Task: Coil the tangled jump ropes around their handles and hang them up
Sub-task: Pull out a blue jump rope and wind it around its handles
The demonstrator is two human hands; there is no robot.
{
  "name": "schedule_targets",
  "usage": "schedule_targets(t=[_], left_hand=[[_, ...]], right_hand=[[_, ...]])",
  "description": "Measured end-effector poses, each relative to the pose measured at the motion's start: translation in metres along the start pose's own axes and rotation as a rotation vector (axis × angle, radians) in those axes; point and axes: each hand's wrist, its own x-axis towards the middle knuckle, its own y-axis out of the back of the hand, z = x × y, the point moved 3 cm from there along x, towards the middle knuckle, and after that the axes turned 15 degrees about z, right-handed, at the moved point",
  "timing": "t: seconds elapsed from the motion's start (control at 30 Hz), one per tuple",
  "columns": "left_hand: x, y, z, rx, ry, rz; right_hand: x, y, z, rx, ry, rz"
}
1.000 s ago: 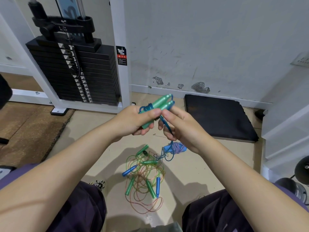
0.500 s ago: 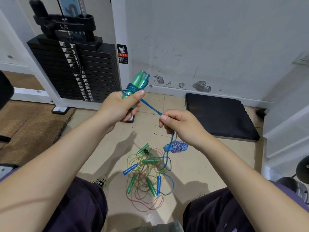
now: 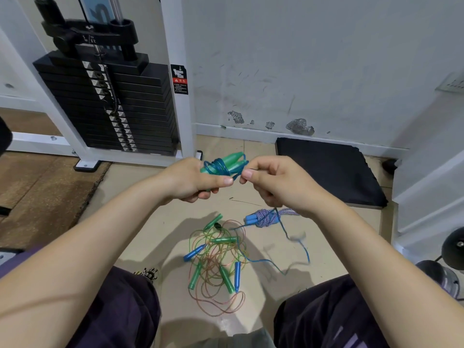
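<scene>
Mid-wrap on the blue rope. Left hand [image 3: 193, 180] grips the paired green handles [image 3: 232, 160], held in front of the weight stack [image 3: 105, 101], several turns of blue cord [image 3: 221, 168] already round them. Right hand [image 3: 271, 182] pinches the cord just beside the handles. The loose tail [image 3: 305, 249] drops from that hand and trails on the floor, right of the tangled pile [image 3: 216, 257]. That pile, green and blue handles in thin orange-green cord, lies on the floor between the knees, untouched. A coiled purple-white rope [image 3: 266, 218] sits just beyond it.

Next move, my read: feed the remaining tail round the handles under tension, then tuck the end so it won't spring loose. No hanging hook in view.
</scene>
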Motion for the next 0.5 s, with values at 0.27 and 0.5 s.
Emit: schedule_targets(t=[0.27, 0.5], left_hand=[[-0.004, -0.018, 0.001, 0.254, -0.068, -0.128], [-0.010, -0.028, 0.002, 0.418, -0.186, -0.226]], right_hand=[[0.004, -0.007, 0.000, -0.215, 0.198, 0.041], [0.011, -0.008, 0.007, -0.330, 0.301, 0.140]])
